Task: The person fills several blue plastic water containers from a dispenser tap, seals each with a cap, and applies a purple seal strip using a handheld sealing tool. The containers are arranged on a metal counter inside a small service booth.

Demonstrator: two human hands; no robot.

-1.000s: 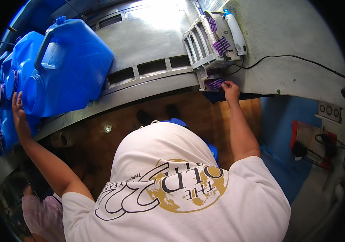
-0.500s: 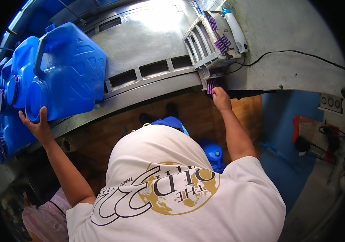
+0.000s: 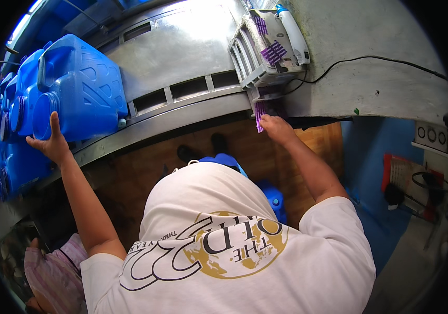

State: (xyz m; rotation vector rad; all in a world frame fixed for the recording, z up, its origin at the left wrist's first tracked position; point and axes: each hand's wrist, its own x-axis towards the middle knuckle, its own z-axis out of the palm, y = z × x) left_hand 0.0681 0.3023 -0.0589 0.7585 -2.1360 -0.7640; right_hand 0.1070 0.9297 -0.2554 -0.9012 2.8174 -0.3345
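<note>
A blue water jug (image 3: 90, 86) stands on the metal counter with its round open mouth (image 3: 45, 116) toward me. Against the lower side of that mouth is my left hand (image 3: 51, 144), thumb and fingers spread wide. My right hand (image 3: 276, 128) pinches a purple printed strip (image 3: 259, 116). The strip hangs below a pale slatted plastic holder (image 3: 250, 57) at the counter's edge. Where the strip's upper end goes is hidden from view. A carton-like box with purple stickers (image 3: 273, 52) sits against the holder, and a white-and-blue handheld device (image 3: 293, 34) lies alongside it.
More blue jugs (image 3: 20, 115) crowd the left side of the counter. A black cable (image 3: 370, 57) runs across the grey surface at right. Another blue jug (image 3: 273, 199) is down by the wooden floor. At lower left, part of another person in pink-striped clothing (image 3: 51, 272) shows.
My right hand has drawn the purple strip down, so more of it shows. My left hand stays at the jug's mouth, its fingers still apart. The view has shifted a little.
</note>
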